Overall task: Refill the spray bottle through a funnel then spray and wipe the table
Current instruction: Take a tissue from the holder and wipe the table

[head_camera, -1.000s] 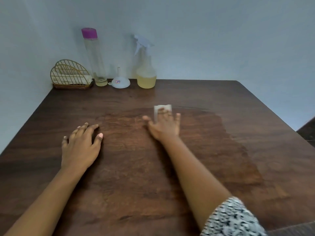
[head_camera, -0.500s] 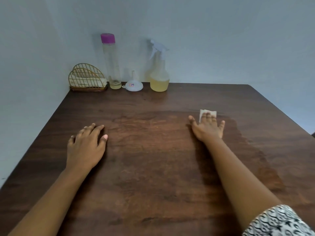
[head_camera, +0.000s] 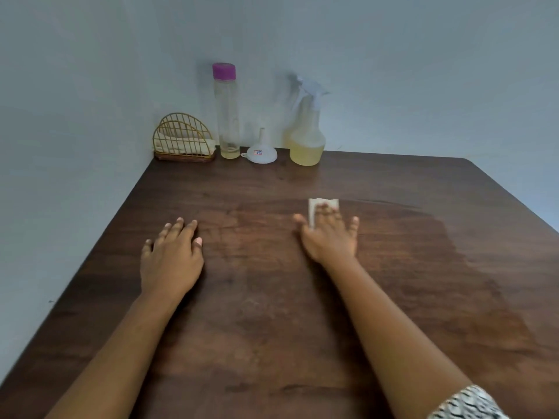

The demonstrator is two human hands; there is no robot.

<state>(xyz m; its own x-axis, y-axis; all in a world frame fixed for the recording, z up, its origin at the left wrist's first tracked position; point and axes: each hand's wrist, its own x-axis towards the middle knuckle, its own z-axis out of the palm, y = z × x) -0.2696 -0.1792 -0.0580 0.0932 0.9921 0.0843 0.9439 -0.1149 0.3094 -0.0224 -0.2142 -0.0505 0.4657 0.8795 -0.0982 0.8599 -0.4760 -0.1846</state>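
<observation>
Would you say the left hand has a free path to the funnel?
Probably yes: the left hand holds nothing and nothing stands between it and the funnel, though it sits far back.

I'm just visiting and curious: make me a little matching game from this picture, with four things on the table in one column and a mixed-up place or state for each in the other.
Things
1. spray bottle
2. funnel
3. white cloth
4. tall bottle

Places and states
A. pressed under the right hand
B. purple cap, almost empty
C. upside down, spout pointing up
D. yellowish liquid in its lower part

Pairs: 1-D, 2-C, 3-A, 4-B
</observation>
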